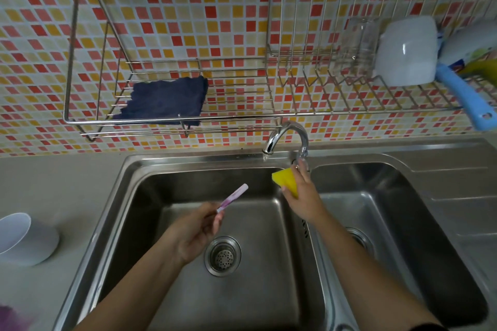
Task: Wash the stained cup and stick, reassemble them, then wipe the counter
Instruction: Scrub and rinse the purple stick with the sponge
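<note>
My left hand (pixel 200 226) pinches the lower end of a white stick (pixel 233 197) stained purple, held over the left sink basin (pixel 150 196). My right hand (pixel 302 197) holds a yellow sponge (pixel 285 180) in its palm while its fingers reach up to the tap lever below the chrome faucet (pixel 289 137). A white cup (pixel 24 239) lies on its side on the grey counter (pixel 61 185) at the far left. A dark blue cloth (pixel 164 101) rests on the wire wall rack (pixel 231 115).
The right sink basin (pixel 390 209) lies beside my right arm, with a drainboard (pixel 457 196) further right. The rack's right part holds a glass (pixel 359 45), a white bowl (pixel 407 51) and a blue-handled utensil (pixel 465 99). A purple stain (pixel 10 317) marks the counter at bottom left.
</note>
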The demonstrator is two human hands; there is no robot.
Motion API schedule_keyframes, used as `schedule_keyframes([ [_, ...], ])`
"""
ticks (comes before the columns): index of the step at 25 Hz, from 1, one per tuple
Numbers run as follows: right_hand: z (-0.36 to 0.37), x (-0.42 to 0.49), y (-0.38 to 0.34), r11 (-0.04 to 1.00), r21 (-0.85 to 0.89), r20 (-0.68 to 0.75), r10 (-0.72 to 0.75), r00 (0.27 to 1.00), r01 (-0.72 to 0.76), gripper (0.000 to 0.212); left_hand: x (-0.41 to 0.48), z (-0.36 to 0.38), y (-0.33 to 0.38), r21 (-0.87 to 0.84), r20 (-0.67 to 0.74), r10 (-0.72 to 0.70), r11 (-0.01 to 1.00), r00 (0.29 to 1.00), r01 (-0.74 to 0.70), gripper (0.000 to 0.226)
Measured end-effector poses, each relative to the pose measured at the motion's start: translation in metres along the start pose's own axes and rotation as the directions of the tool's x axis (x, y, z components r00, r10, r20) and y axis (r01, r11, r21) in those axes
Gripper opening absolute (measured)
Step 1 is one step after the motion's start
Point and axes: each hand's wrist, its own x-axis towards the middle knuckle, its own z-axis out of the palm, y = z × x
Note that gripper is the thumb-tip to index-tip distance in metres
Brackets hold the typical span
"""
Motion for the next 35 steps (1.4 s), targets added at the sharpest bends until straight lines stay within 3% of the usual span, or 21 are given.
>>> schedule_keyframes([
  [4, 0.010, -0.037, -0.022, 0.987, 0.160, -0.363, 0.054, 0.930, 0.005, 0.055, 0.010, 0.012, 0.005, 0.040, 0.002, 0.035, 0.999, 0.999, -0.035, 0.014],
  [6, 0.009, -0.047, -0.035, 0.988, 0.147, -0.429, 0.023, 0.903, 0.045, 0.056, 0.018, 0.028, 0.008, 0.097, 0.004, 0.067, 0.993, 0.998, -0.067, 0.014],
  [9, -0.004, -0.034, -0.052, 0.993, 0.044, -0.381, -0.084, 0.921, 0.109, 0.053, 0.027, 0.057, 0.010, 0.155, 0.038, 0.077, 0.985, 0.996, -0.082, 0.014],
  [12, -0.011, -0.021, -0.066, 0.995, -0.001, -0.327, -0.099, 0.940, 0.105, 0.053, 0.032, 0.076, 0.008, 0.144, 0.082, 0.050, 0.988, 0.995, -0.061, 0.017],
  [15, -0.004, -0.024, -0.061, 0.976, -0.153, -0.221, -0.186, 0.957, 0.155, 0.059, 0.031, 0.079, 0.009, 0.109, 0.109, -0.007, 0.994, 0.994, -0.005, 0.020],
  [18, -0.004, -0.019, -0.052, 0.997, -0.063, -0.316, 0.023, 0.949, -0.045, 0.062, 0.030, 0.078, 0.011, 0.102, 0.112, -0.038, 0.994, 0.993, 0.027, 0.018],
  [19, -0.004, -0.020, -0.055, 0.998, -0.045, -0.321, 0.025, 0.947, -0.041, 0.060, 0.030, 0.078, 0.013, 0.119, 0.108, -0.026, 0.993, 0.994, 0.013, 0.018],
  [22, -0.003, -0.026, -0.065, 0.986, -0.109, -0.252, -0.152, 0.956, 0.128, 0.055, 0.033, 0.083, 0.015, 0.181, 0.088, 0.021, 0.983, 0.996, -0.037, 0.017],
  [25, -0.002, -0.029, -0.071, 0.999, 0.016, -0.342, -0.035, 0.939, 0.043, 0.055, 0.031, 0.089, 0.013, 0.208, 0.084, 0.021, 0.977, 0.996, -0.038, 0.015],
  [28, -0.002, -0.034, -0.063, 0.996, -0.032, -0.301, -0.086, 0.950, 0.080, 0.055, 0.027, 0.091, 0.011, 0.207, 0.079, 0.014, 0.978, 0.997, -0.030, 0.016],
  [30, -0.004, -0.033, -0.061, 1.000, 0.015, -0.319, -0.007, 0.948, 0.012, 0.057, 0.024, 0.091, 0.009, 0.212, 0.085, 0.013, 0.977, 0.996, -0.031, 0.016],
  [34, -0.004, -0.037, -0.062, 0.988, -0.076, -0.236, -0.146, 0.961, 0.132, 0.059, 0.024, 0.091, 0.011, 0.222, 0.054, 0.081, 0.971, 0.995, -0.091, 0.015],
  [35, -0.005, -0.034, -0.063, 0.995, -0.044, -0.253, -0.096, 0.963, 0.088, 0.061, 0.022, 0.092, 0.011, 0.234, 0.050, 0.086, 0.967, 0.995, -0.095, 0.014],
])
